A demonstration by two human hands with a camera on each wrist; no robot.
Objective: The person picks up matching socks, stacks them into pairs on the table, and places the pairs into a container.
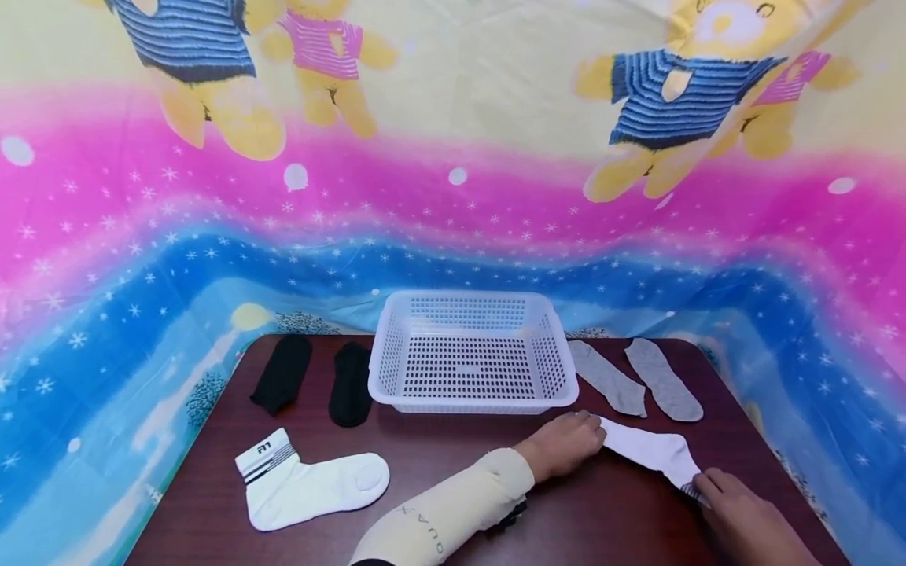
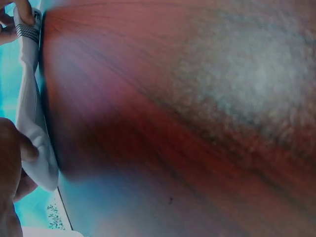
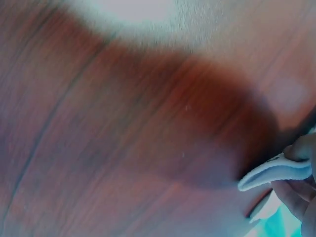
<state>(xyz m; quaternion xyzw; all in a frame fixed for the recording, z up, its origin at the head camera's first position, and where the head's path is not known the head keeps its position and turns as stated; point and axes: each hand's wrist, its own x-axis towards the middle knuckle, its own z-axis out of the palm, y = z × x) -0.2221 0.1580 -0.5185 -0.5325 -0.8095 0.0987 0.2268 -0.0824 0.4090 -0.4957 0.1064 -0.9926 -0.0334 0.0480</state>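
Observation:
A white sock [image 1: 647,450] with dark stripes at its cuff stretches between both hands over the right part of the table. My left hand [image 1: 569,442] pinches the toe end; in the left wrist view its thumb and fingers [image 2: 29,148] lie on either side of the fabric. At the striped cuff, my right hand [image 1: 746,511] holds the other end. The right wrist view shows the cuff opening [image 3: 276,173] between thumb and fingers. A second white sock [image 1: 311,487], striped and marked at the cuff, lies flat at the front left.
A white plastic basket [image 1: 470,406] with slotted walls stands at the back middle. Two black socks [image 1: 285,373] lie to its left, two grey socks [image 1: 665,381] to its right. The dark red table [image 1: 439,448] backs onto a patterned cloth [image 1: 453,212].

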